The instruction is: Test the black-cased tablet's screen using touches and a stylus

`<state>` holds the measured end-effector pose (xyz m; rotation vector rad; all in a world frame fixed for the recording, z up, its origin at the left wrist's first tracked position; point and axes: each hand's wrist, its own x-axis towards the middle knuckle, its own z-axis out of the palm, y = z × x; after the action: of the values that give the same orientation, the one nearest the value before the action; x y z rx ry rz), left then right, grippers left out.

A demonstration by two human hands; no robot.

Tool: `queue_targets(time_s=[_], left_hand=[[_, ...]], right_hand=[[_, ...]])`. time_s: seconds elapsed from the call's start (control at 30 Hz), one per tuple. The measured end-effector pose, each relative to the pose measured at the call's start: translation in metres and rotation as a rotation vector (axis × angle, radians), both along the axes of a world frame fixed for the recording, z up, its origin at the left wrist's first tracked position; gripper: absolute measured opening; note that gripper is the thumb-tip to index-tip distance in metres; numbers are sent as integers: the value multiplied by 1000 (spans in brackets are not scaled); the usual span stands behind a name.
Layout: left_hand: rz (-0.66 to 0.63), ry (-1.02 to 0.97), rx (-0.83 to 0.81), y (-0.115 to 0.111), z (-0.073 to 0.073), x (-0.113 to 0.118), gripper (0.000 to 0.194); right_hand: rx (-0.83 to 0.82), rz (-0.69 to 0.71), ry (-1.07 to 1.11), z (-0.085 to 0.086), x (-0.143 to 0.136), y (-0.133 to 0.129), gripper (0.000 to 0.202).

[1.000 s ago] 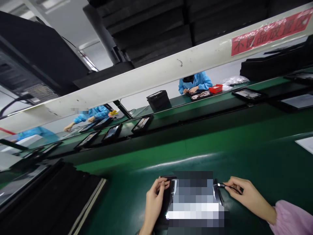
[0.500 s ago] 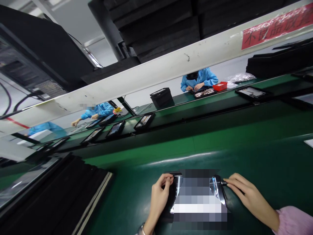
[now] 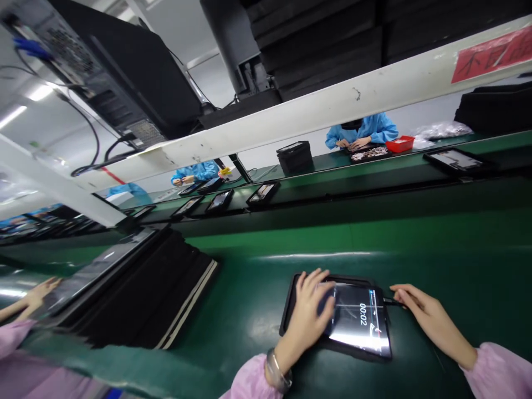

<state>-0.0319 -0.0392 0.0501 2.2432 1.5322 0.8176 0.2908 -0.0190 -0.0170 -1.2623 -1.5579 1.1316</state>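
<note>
A tablet with a lit screen reading 00:02 lies in a shallow black foam tray on the green bench. My left hand, fingers spread, rests over the tablet's left part and hides some of the screen; a silver bracelet circles that wrist. To the right, my right hand pinches a thin black cable whose end meets the tablet's right edge. The plug itself is mostly covered by my fingers.
A stack of black foam trays stands at left, beside a co-worker's hands. Beyond runs a line carrying tablets in trays. A white shelf beam crosses above. Across the line, another person works near a red bin.
My left hand has gone from the tablet's left edge onto its screen, fingers spreading. My right hand still pinches the cable. The view has swung left, bringing a co-worker's hands into sight.
</note>
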Motion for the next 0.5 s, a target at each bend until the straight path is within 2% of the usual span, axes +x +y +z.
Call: queue_targets(time_s=[0.1, 0.2, 0.27, 0.33, 0.5], left_hand=[[-306, 236, 37, -16, 11, 31, 38], [-466, 366, 164, -22, 8, 45, 46], [-463, 400, 247, -22, 3, 45, 39], [-402, 389, 302, -21, 1, 41, 28], [-298, 246, 396, -24, 7, 35, 19]], right_hand=[[66, 47, -146, 10, -12, 0, 66], [151, 24, -210, 15, -22, -1, 67], [200, 2, -219, 14, -23, -1, 65], [210, 8, -216, 11, -20, 0, 65], [147, 88, -198, -2, -8, 1, 60]])
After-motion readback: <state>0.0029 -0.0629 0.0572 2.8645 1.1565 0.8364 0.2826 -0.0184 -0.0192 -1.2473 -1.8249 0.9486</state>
